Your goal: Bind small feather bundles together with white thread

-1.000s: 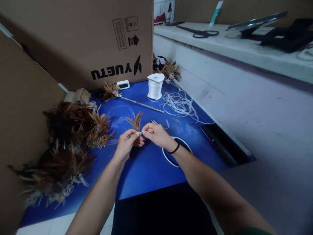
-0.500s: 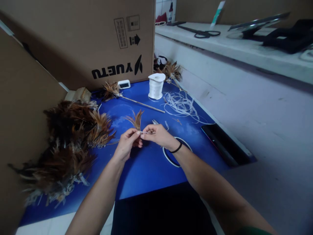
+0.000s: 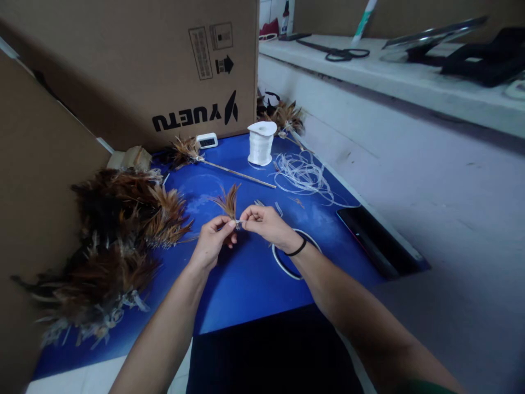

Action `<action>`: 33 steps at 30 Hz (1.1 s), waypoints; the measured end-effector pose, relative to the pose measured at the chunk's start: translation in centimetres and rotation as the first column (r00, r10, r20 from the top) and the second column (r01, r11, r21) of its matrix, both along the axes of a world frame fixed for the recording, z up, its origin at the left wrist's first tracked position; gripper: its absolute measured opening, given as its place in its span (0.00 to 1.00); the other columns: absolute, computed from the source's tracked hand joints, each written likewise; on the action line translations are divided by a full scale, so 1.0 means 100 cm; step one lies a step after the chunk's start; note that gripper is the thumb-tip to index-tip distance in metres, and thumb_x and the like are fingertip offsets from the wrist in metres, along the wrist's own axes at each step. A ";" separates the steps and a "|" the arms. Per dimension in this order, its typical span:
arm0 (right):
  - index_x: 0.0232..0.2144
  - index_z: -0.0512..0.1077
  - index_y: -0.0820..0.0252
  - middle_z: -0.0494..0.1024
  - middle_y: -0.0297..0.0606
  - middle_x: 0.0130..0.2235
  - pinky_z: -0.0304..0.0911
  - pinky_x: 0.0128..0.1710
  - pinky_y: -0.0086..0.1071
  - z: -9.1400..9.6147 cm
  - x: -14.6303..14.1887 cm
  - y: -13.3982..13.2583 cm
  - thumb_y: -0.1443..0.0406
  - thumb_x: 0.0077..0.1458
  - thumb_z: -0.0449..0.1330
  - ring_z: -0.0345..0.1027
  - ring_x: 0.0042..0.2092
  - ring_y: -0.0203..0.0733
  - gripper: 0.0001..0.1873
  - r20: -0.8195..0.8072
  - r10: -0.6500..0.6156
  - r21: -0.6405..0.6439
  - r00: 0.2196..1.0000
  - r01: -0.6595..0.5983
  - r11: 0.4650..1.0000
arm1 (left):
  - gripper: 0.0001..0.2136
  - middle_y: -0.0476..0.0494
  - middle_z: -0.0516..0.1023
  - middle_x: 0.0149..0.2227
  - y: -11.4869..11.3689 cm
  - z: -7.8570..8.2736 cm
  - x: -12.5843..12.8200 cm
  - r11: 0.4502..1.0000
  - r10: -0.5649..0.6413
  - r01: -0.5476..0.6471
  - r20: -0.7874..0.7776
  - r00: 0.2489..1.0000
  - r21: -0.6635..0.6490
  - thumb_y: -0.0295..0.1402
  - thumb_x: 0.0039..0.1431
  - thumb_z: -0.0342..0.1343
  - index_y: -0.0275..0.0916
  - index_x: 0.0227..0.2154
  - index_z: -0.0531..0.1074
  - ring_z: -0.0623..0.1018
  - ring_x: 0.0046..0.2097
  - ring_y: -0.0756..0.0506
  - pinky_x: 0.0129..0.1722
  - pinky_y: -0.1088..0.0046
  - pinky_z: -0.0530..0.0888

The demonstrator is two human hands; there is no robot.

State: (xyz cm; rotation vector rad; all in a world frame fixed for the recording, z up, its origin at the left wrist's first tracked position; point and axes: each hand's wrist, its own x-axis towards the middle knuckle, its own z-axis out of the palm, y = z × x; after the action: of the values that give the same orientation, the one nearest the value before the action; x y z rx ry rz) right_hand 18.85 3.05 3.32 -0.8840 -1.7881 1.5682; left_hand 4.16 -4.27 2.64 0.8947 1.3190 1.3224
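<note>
Pinched between the thumb and fingers of my left hand (image 3: 214,239) is a small bunch of brown feathers (image 3: 229,203), tips fanned upward. My right hand (image 3: 266,225), with a black band at its wrist, grips a thin white strip (image 3: 241,221) that runs to the base of the bunch. The two hands are close together above the blue table (image 3: 246,284). Behind the right hand lie small cut bits of strip (image 3: 279,209) and a partly hidden pale object. A ring (image 3: 283,266) sits under my right wrist, partly covered by it.
Feather piles (image 3: 118,219) cover the left side. Farther back are a feathered stick (image 3: 241,174), a white ribbon spool (image 3: 261,143), tangled strips (image 3: 303,174) and a small white device (image 3: 206,140). A dark phone (image 3: 375,241) lies by the right wall. Scissors (image 3: 340,53) rest on the ledge. A cardboard box (image 3: 123,71) stands behind.
My right hand has moved slightly right, away from the left, and more of the white strip shows between them. The left hand keeps its hold on the feathers.
</note>
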 end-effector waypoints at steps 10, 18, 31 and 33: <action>0.24 0.67 0.62 0.65 0.26 0.21 0.47 0.22 0.26 0.003 -0.003 -0.002 0.63 0.45 0.60 0.51 0.22 0.27 0.07 -0.038 0.005 -0.105 0.999 -0.009 0.994 | 0.13 0.51 0.70 0.17 -0.001 -0.002 0.001 1.000 -0.005 0.009 -0.118 0.993 0.029 0.42 0.51 0.60 0.36 0.28 0.70 0.68 0.20 0.53 0.19 0.79 0.65; 0.25 0.67 0.61 0.68 0.27 0.22 0.42 0.18 0.24 0.002 -0.001 -0.001 0.64 0.44 0.58 0.49 0.20 0.26 0.05 -0.038 0.045 -0.193 0.998 -0.051 0.980 | 0.13 0.51 0.71 0.18 0.000 -0.003 0.001 0.997 -0.036 0.045 -0.153 0.988 0.056 0.42 0.53 0.58 0.35 0.28 0.69 0.68 0.19 0.53 0.18 0.79 0.64; 0.26 0.69 0.61 0.68 0.26 0.22 0.52 0.23 0.25 0.003 -0.002 -0.002 0.65 0.45 0.62 0.56 0.22 0.27 0.06 -0.137 0.022 -0.137 0.990 -0.041 0.990 | 0.12 0.52 0.71 0.18 0.000 -0.007 0.003 0.992 0.017 0.008 -0.195 0.981 0.126 0.41 0.54 0.57 0.36 0.29 0.69 0.69 0.19 0.53 0.19 0.79 0.66; 0.28 0.69 0.61 0.71 0.29 0.24 0.57 0.28 0.26 0.003 -0.002 -0.002 0.66 0.45 0.61 0.61 0.25 0.29 0.05 -0.175 0.022 -0.112 0.984 -0.042 0.993 | 0.11 0.52 0.72 0.18 0.001 -0.007 0.003 0.992 0.031 -0.011 -0.154 0.988 0.128 0.40 0.54 0.58 0.36 0.29 0.69 0.69 0.19 0.53 0.18 0.79 0.66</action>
State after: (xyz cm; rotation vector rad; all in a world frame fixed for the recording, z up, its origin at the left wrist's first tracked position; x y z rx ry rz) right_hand 18.67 2.88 3.67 -0.7490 -1.6099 1.7278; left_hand 4.49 -4.19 1.92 1.0930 1.3782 1.3883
